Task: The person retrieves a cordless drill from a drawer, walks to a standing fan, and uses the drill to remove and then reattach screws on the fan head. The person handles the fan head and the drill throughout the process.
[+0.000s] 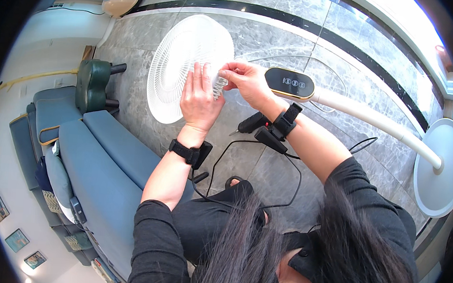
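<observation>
A white fan head with a round slatted guard is at the top of a white pole, beside an oval black control panel with a gold rim. My left hand lies on the guard with fingers stretched out flat. My right hand is closed in a pinch at the guard's right edge, on white slatted plastic partly hidden by the fingers. Below my hands a black pistol-shaped tool with a thin metal tip lies on the marble floor among dark cords.
A blue sofa runs along the left, with a dark green stool beyond it. A beige appliance stands at the back left. The pole's round base is at the right, by the window wall. A pale cord loops behind the panel.
</observation>
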Motion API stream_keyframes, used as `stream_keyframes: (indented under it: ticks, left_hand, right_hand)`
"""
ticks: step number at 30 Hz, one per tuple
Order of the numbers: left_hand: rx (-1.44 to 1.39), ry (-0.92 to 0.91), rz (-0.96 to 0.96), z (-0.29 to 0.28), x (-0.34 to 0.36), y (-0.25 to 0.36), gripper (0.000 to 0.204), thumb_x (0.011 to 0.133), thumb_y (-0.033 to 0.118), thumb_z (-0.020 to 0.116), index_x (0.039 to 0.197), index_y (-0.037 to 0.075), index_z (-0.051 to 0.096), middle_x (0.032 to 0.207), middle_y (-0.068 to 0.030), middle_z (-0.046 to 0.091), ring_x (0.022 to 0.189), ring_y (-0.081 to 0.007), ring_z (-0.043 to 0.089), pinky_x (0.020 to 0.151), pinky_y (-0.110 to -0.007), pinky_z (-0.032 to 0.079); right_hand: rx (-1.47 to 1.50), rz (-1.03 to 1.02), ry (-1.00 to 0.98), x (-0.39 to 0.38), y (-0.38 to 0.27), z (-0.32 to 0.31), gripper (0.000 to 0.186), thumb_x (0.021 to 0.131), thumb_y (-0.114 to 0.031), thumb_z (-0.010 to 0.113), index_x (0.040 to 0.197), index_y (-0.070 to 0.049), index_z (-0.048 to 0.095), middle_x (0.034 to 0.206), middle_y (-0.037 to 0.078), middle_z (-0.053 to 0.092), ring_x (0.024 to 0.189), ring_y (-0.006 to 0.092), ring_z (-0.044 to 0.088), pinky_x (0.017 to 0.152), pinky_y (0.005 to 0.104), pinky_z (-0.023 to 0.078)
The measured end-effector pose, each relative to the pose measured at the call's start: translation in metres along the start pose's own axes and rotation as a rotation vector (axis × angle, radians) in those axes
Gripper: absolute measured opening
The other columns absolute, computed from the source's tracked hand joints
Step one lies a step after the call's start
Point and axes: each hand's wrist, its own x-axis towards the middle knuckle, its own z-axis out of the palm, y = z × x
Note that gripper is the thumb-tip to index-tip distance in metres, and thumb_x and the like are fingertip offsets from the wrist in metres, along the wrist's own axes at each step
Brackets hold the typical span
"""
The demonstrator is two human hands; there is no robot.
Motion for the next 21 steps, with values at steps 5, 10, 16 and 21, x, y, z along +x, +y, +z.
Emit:
stream_keyframes:
  ticks: [5, 10, 16, 21]
  left_hand:
    - [0.0, -0.016, -0.006, 0.0, -0.001, -0.001, 0.069, 0.061, 0.014, 0.073, 0.126, 0.001, 0.054, 0.125, -0.0194, 0.058, 0.112, -0.0328, 0.06, 0.093, -0.038, 0.051]
    - [-0.019, -0.007, 0.005, 0.003, -0.001, -0.002, 0.068, 0.062, 0.013, 0.072, 0.127, 0.002, 0.053, 0.126, -0.0197, 0.058, 0.11, -0.035, 0.06, 0.091, -0.039, 0.051]
    - [-0.047, 0.002, 0.006, 0.005, 0.0, -0.003, 0.069, 0.062, 0.012, 0.069, 0.129, 0.004, 0.053, 0.128, -0.0194, 0.057, 0.106, -0.038, 0.061, 0.089, -0.04, 0.052]
    - [-0.062, -0.004, 0.001, 0.004, 0.002, -0.003, 0.07, 0.062, 0.012, 0.069, 0.13, 0.005, 0.053, 0.129, -0.0186, 0.056, 0.108, -0.0377, 0.06, 0.09, -0.04, 0.051]
  right_hand:
    - [-0.044, -0.126, -0.025, 0.003, 0.006, 0.0, 0.012, 0.089, -0.011, 0.068, 0.097, -0.002, 0.066, 0.085, 0.002, 0.065, 0.069, 0.0075, 0.059, 0.064, 0.0212, 0.053]
    - [-0.007, -0.142, -0.012, 0.002, 0.003, 0.004, 0.01, 0.088, -0.008, 0.066, 0.093, 0.001, 0.066, 0.087, 0.002, 0.061, 0.067, 0.0084, 0.058, 0.059, 0.0217, 0.051]
    - [0.064, 0.071, 0.013, 0.003, -0.01, 0.003, 0.011, 0.086, -0.009, 0.068, 0.091, 0.0, 0.066, 0.079, 0.005, 0.063, 0.062, 0.0103, 0.059, 0.057, 0.0238, 0.053]
    - [0.033, 0.072, 0.012, 0.008, -0.007, -0.001, 0.019, 0.084, -0.012, 0.072, 0.097, 0.0, 0.064, 0.078, 0.004, 0.06, 0.062, 0.0106, 0.058, 0.055, 0.0249, 0.053]
